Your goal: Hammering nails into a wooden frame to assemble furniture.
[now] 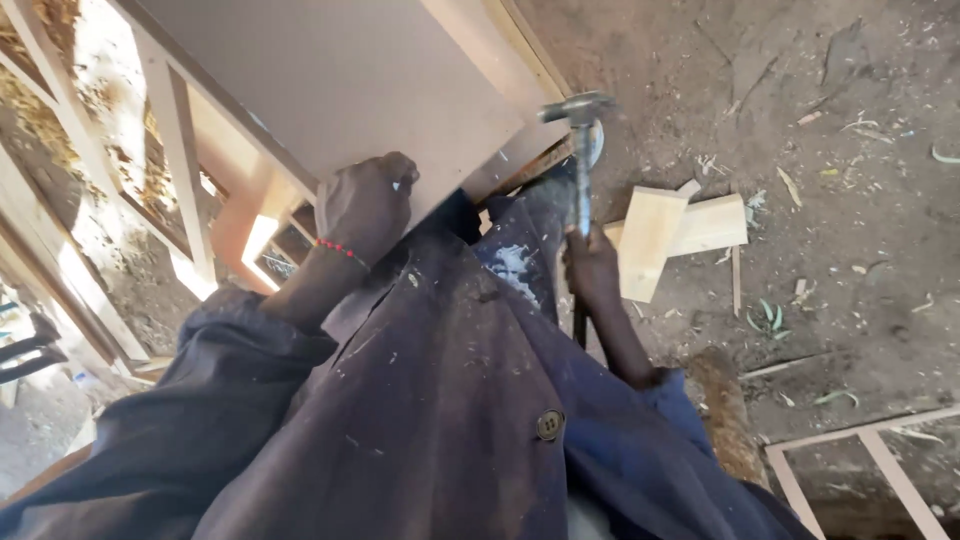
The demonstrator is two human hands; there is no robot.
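My right hand (590, 268) grips the handle of a metal claw hammer (580, 115), whose head is raised just beside the lower corner of a large pale board (340, 70). My left hand (365, 205), with a red bead bracelet at the wrist, presses closed against the board's lower edge; what its fingertips hold is hidden. The board lies on a light wooden frame (180, 150). My dark blue work coat fills the lower middle of the view.
Two short pale wood offcuts (670, 235) lie crossed on the dirt floor right of the hammer. Wood chips and leaves litter the ground. Another slim wooden frame (860, 450) rests at the lower right. More frame rails stand at the left.
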